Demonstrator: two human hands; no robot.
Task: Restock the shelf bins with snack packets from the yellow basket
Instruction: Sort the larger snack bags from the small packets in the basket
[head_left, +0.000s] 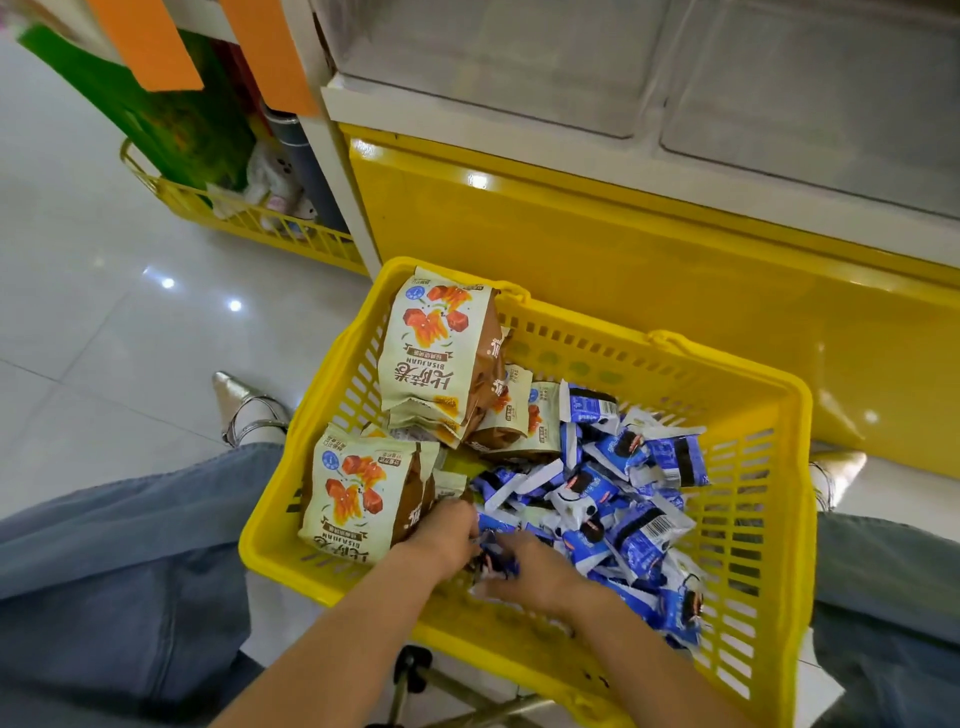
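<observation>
Inside the yellow basket (280, 556), at its near wall, left hand (448, 540) and right hand (537, 570) meet, fingers (466, 524) of both curled round small blue packets (494, 563).

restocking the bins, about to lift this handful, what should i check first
1. Hands on stock: left hand and right hand both grip blue packets: ok
2. Grip secure: fingers buried in the pile: cannot tell
3. Room in the shelf bins: nothing shows behind the clear fronts: ok
4. Way up: cream bags stand to the left, not over the hands: ok
5. Yellow basket steady: its support is hidden: cannot tell
</observation>
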